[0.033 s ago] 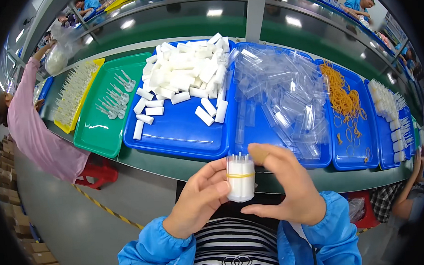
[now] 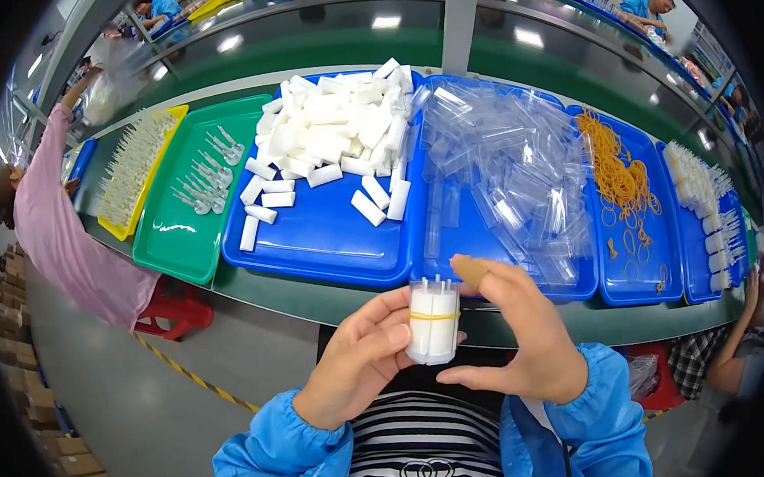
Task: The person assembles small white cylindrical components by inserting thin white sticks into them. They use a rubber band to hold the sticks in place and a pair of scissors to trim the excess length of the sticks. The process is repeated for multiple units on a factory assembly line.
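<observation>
the fingers of the left hand (image 2: 358,356) curl around the left side and back of a bundle of white cylinders (image 2: 432,339), thumb against its front, a yellow band (image 2: 434,316) looped around its middle. the bundle's long axis runs nearly upright, tipped slightly, thin pins (image 2: 437,282) pointing up and away from the body.

the fingers of the right hand (image 2: 534,338) gape wide in a c shape and grip nothing. the bundle lies directly to their left, in the mouth of that c: the index fingertip, behind a tan wrap (image 2: 472,270), is just beside the pins, whether touching i cannot tell; the thumb tip is just below the base, apart from it. the left hand is nearer, already in contact.

farther out, beyond the fingers on the worktop (image 2: 264,298), white blocks (image 2: 341,120) sit ahead and left, clear sleeves (image 2: 517,171) ahead and right, orange rubber bands (image 2: 616,170) farther right, and clear stemmed parts (image 2: 205,187) far left in a green tray (image 2: 166,241).
</observation>
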Available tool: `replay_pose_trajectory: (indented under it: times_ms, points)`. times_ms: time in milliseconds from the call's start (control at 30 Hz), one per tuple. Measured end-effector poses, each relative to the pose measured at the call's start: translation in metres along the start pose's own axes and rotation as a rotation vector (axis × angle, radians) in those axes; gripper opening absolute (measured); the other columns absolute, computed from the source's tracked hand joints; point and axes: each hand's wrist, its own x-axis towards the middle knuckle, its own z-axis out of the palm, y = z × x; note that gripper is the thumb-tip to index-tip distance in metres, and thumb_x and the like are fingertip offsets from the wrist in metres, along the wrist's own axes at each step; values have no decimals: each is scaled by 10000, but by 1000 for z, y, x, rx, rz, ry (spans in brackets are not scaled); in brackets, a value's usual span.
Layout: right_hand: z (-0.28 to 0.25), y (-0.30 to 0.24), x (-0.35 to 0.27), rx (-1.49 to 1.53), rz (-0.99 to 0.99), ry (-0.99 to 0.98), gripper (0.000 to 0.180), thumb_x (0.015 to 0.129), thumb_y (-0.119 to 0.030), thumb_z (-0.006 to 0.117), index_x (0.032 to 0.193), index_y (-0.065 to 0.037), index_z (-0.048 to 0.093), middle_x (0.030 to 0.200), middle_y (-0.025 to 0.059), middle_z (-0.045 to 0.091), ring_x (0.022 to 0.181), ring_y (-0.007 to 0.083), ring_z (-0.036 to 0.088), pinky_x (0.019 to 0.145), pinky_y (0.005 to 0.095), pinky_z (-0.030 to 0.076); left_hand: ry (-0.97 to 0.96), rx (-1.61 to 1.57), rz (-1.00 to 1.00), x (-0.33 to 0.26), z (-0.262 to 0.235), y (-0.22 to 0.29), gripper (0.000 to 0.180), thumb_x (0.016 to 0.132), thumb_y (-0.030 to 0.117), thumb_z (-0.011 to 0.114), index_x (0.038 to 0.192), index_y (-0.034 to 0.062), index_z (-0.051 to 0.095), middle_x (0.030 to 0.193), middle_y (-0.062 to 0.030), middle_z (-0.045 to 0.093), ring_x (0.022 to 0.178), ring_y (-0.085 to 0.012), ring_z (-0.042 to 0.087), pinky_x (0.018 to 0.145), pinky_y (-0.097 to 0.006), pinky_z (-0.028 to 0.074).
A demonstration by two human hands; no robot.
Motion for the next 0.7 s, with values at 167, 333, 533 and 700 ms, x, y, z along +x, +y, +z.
replay_pose_trajectory:
  times_ms: [167,333,533,700]
  points:
    - [-2,3,-4,-142,-51,0,701,633,-216,894,1232,10,609,1159,131,651,926,278,644,793,364,519,-43,43,-54,-2,2,-4,531,966,193,611,1390,-74,434,1300,-226,588,1202,-320,606,1043,-434,481]
    - [-2,1,1,-267,-160,-2,675,621,-237,874,1201,8,629,1126,118,659,886,273,651,766,359,518,-44,216,-10,-4,3,-5,484,984,144,616,1387,-69,452,1250,-182,634,1163,-242,633,1001,-353,518]
    - [2,2,1,-152,-86,27,672,614,-229,865,1203,-8,631,1143,118,647,920,278,650,769,367,529,-101,112,2,-1,3,-4,509,995,213,611,1390,-64,448,1278,-192,613,1185,-263,621,1033,-386,499]
    - [1,4,-1,-216,-158,2,702,605,-189,870,1234,-13,613,1181,122,640,981,289,644,787,370,534,-151,59,-2,0,-1,-10,574,994,224,616,1438,-45,373,1324,-192,576,1233,-271,588,1064,-403,473]
